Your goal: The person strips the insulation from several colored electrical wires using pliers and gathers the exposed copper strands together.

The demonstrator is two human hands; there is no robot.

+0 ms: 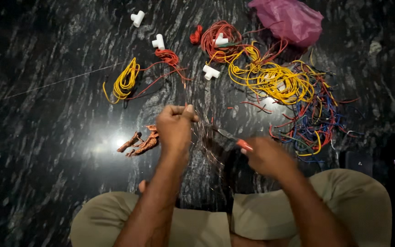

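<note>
Over a dark, veined stone floor (46,151), seen from the head camera, the left hand (174,126) is closed in a fist around the end of a thin bare wire (202,137), pinched upright near a red bit at the fingers, while the right hand (266,155), blurred, grips red-handled pliers (234,138) whose tip points at that wire. Stripping or cutting looks to be the step in hand, and the next move likely calls for holding the wire taut and lining the tip up squarely. Beyond lie a yellow wire coil (124,82), a tangle of coloured wires (293,96), white pipe fittings (211,72), a purple bag (289,20) and coppery scraps (142,142).
</note>
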